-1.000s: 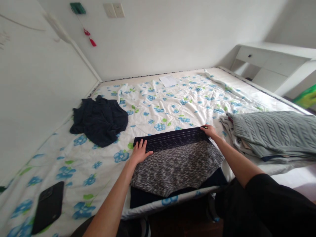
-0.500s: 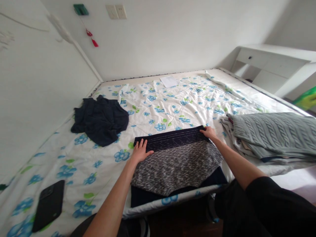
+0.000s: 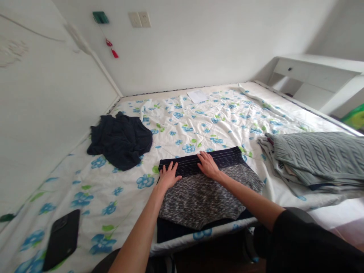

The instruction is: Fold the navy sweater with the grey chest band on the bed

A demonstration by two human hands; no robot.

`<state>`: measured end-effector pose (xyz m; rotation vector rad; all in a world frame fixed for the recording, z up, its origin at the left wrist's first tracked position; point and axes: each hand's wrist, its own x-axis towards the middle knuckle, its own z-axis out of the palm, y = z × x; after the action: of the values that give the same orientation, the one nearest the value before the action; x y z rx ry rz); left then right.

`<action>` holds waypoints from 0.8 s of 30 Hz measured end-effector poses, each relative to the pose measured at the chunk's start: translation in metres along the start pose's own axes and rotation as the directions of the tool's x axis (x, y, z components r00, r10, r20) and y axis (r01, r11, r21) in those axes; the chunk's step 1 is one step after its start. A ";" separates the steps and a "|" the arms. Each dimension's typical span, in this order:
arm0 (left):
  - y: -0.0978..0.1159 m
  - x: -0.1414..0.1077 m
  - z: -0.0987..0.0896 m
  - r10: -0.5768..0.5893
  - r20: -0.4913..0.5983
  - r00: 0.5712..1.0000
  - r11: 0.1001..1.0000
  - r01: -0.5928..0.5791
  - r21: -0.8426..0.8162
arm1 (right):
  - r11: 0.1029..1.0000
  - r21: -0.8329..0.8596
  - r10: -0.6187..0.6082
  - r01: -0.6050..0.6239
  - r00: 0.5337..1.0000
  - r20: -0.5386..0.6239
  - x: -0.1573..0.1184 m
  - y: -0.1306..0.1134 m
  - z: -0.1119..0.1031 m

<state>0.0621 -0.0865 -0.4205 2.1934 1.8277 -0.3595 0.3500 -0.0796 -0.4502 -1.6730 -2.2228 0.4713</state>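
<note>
White floral quilt covers a wide bed in a white-walled room, with a white desk at the far right corner and a wall switch plate up on the far wall. Folded garment lies flat near the near bed edge: navy striped band along the far side, grey marled fabric below, darker navy layer under it. Left hand open, palm down, fingers spread, resting on the left end of the band, not gripping. Right hand also open and flat, on the band near its middle. Hands just apart. Crumpled navy cloth sits left of the garment, well apart. Grey cable-knit sweater lies on folded clothes to the right. Black phone near bottom left, sheet of paper at the far end of the bed.
</note>
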 end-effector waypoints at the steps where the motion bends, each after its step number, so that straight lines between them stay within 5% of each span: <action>1: 0.001 -0.001 0.000 0.018 0.006 1.000 1.000 -0.018 -0.014 | 0.998 0.009 -0.057 0.057 0.998 0.015 0.005 -0.021 0.009; 5: 0.002 -0.004 -0.001 0.044 0.015 0.999 0.998 -0.044 -0.033 | 0.990 0.018 -0.144 0.143 0.983 0.118 0.021 -0.078 0.033; 9: -0.002 -0.003 -0.002 0.030 0.036 0.999 0.998 -0.028 -0.049 | 0.992 0.006 -0.124 0.124 0.981 0.148 0.023 -0.070 0.033; 17: -0.003 0.003 -0.002 -0.038 0.013 0.999 0.999 0.038 -0.005 | 0.995 -0.091 -0.014 0.035 0.974 0.225 -0.003 0.039 -0.017; 24: -0.001 0.005 -0.004 -0.089 0.017 0.996 0.996 0.088 0.031 | 0.958 -0.159 0.271 -0.238 0.932 0.238 -0.046 0.169 -0.072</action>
<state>0.0617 -0.0808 -0.4186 2.1265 1.9263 -0.4268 0.5385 -0.0750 -0.4634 -2.0906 -2.2609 0.6576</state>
